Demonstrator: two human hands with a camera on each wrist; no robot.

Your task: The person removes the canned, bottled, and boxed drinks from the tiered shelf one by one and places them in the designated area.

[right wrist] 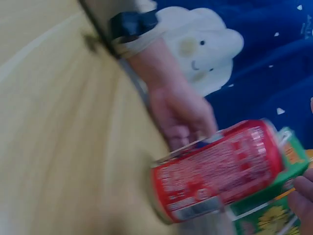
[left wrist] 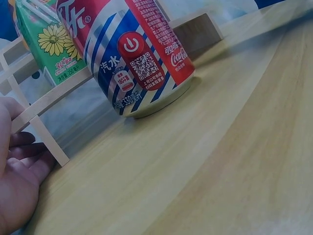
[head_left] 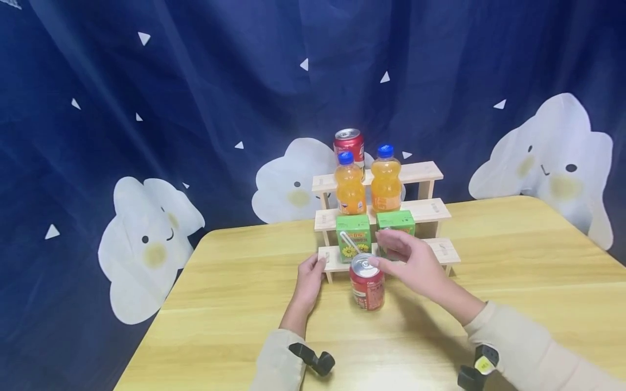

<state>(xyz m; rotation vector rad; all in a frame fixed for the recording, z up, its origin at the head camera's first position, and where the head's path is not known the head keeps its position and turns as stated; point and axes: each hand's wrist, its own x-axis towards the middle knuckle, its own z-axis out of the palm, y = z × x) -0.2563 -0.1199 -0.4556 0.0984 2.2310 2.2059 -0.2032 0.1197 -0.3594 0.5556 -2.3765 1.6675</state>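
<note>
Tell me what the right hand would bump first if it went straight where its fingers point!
Probably the left green carton, though depth is unclear and the right hand might pass in front of it.

Surface: pale yellow wood-grain table [head_left: 230, 309], lower half of the head view. Directly on it, right of centre: a three-tier pale wooden rack [head_left: 425, 210]; before it, an upright red metal can with silver lid [head_left: 368, 292]. Lower tier: two green rectangular cartons [head_left: 348, 241]. Middle tier: two blue-capped bottles of orange liquid [head_left: 386, 184]. Upper tier, left: a second red can [head_left: 348, 144], partly hidden.
</note>
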